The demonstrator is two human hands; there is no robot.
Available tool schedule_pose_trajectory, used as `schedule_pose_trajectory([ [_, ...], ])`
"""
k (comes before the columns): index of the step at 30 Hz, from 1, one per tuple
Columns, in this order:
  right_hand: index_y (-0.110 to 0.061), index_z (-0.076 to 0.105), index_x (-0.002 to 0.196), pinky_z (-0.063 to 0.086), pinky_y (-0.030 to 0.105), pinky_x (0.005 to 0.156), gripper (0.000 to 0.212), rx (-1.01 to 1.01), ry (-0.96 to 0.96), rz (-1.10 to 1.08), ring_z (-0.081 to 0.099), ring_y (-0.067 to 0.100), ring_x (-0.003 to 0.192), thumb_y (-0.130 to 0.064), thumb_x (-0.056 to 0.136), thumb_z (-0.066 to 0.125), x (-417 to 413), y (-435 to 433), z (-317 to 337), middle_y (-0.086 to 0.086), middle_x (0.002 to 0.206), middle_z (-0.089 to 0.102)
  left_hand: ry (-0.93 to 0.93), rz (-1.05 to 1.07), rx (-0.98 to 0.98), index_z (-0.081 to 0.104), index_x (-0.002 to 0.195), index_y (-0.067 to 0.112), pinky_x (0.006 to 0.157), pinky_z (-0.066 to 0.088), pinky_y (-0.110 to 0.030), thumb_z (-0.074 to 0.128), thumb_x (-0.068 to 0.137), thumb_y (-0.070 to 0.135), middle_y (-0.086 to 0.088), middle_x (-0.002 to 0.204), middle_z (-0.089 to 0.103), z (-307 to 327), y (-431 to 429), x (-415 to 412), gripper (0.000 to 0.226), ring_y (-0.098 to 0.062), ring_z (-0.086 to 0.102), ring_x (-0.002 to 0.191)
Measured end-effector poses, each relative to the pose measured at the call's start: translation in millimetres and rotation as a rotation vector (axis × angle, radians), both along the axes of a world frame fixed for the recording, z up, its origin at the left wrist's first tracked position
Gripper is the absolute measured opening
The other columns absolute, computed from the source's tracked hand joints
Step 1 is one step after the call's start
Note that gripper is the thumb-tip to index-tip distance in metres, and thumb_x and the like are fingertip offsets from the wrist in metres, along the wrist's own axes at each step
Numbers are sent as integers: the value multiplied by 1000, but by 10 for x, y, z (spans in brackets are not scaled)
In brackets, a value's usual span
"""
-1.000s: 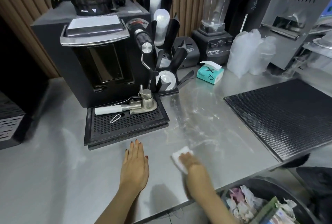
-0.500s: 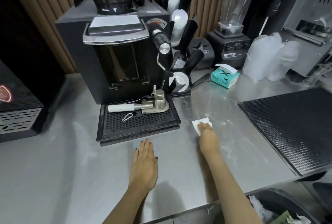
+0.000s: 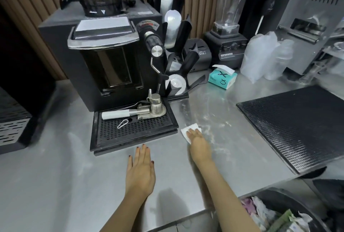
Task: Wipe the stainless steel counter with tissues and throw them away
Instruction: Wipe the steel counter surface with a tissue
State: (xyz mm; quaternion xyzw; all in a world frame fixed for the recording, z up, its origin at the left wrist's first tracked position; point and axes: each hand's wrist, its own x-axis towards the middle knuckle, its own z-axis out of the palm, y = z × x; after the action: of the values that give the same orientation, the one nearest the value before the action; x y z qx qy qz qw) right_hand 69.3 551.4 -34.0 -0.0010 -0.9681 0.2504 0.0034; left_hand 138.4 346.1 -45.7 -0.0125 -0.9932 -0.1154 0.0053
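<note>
The right hand point(image 3: 198, 143) presses a tissue point(image 3: 188, 132) flat on the worktop point(image 3: 232, 149) just right of the drip tray point(image 3: 134, 129), fingers straight. The left hand point(image 3: 140, 171) rests flat. The tissue looks thin, soft, tearable; bunching it would be the surest way to lift it.

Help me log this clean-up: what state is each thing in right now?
Stainless steel counter: streaked with white smears.
White folded tissue: flat on the counter, partly covered.
Right hand: fingers straight, pressing the tissue.
Left hand: flat, palm down on the counter, empty.
Teal tissue box: open, one sheet sticking up.
Black round bin: open, holding crumpled waste.
</note>
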Motion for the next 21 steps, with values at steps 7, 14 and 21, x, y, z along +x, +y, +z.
schedule_pose_trajectory([
  [7,-12,58,121,45,33,98,41,-82,104,29,54,24,119,-2,88,37,656,-9,79,10,130,56,-7,1,-8,1,148,14,117,-2,-36,15,99,27,3,157,-6,48,11,-6,53,-14,-8,144],
  [14,-19,42,138,0,10,107,63,-68,2,224,16,13,143,12,84,34,745,22,-144,-1,152,29,-16,6,-34,4,149,14,117,-1,-36,15,99,27,3,157,-3,62,7,-2,52,-14,-6,144],
  [21,-13,42,137,15,24,113,56,-33,44,30,24,17,141,9,86,36,736,488,225,4,151,32,-2,12,-2,9,148,14,117,1,-37,18,99,27,3,157,2,40,9,-4,52,-14,-3,144],
])
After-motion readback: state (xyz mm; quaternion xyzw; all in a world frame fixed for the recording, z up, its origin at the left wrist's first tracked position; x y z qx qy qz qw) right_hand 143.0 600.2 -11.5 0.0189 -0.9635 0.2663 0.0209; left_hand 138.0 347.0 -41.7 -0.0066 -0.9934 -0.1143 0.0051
